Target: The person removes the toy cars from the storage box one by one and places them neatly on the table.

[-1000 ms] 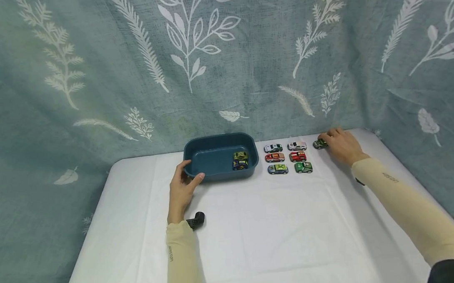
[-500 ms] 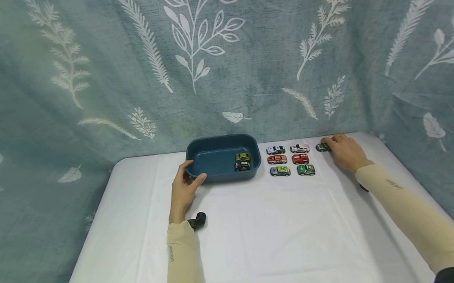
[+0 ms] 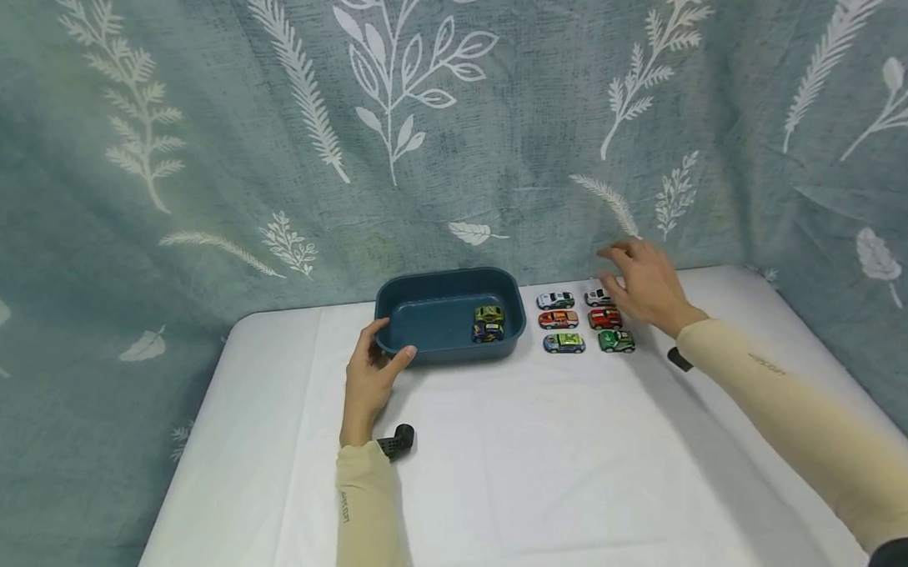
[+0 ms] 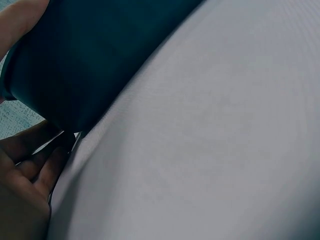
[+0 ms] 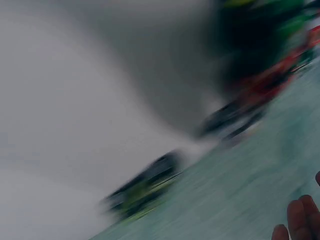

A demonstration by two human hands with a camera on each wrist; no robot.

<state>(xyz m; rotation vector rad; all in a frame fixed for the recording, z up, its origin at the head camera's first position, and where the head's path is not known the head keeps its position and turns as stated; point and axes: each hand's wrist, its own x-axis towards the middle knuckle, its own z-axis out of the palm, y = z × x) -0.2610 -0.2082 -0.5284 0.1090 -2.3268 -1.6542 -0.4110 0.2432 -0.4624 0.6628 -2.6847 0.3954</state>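
My left hand holds a dark blue tray by its near left corner, thumb on the front and a finger over the left rim. In the left wrist view the thumb lies against the tray wall. Inside the tray, at its right end, sit a yellow-green toy car and a dark blue one. My right hand is raised behind the white toy car, fingers spread and nothing visible in them. A dark green toy car, blurred, rests on the table in the right wrist view.
Between tray and right hand stand a white-green car, an orange-red car, a yellow-blue car, a red car and a green car. A leaf-patterned curtain hangs behind the white table.
My right hand has let go of the dark green toy car, risen and moved left. My left hand keeps its hold on the tray. The head view has shifted slightly.
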